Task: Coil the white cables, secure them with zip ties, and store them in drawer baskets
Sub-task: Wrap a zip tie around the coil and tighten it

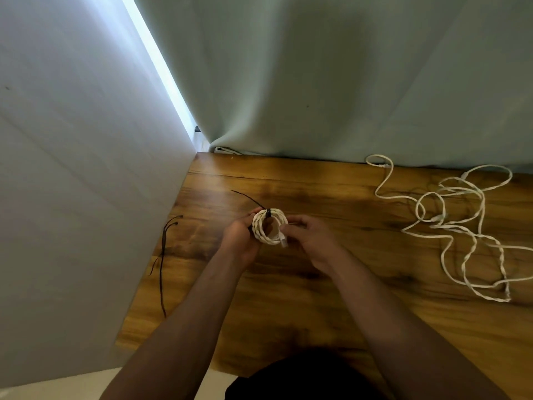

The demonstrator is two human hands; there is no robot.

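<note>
Gripped coiled white cable, bound on top by black zip tie, in left hand and right hand, fingers curled round its sides, toward table's left edge, with loose white cable sprawled near right edge.

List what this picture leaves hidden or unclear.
Head view:
1. Zip tie on the coil: too small to tell whether it is cinched.
2. Left hand: fingertips hidden behind the coil.
3. Loose cable: cut off by the right edge.
4. Spare ties: too thin to count.
5. Drawer baskets: outside the frame.
</note>
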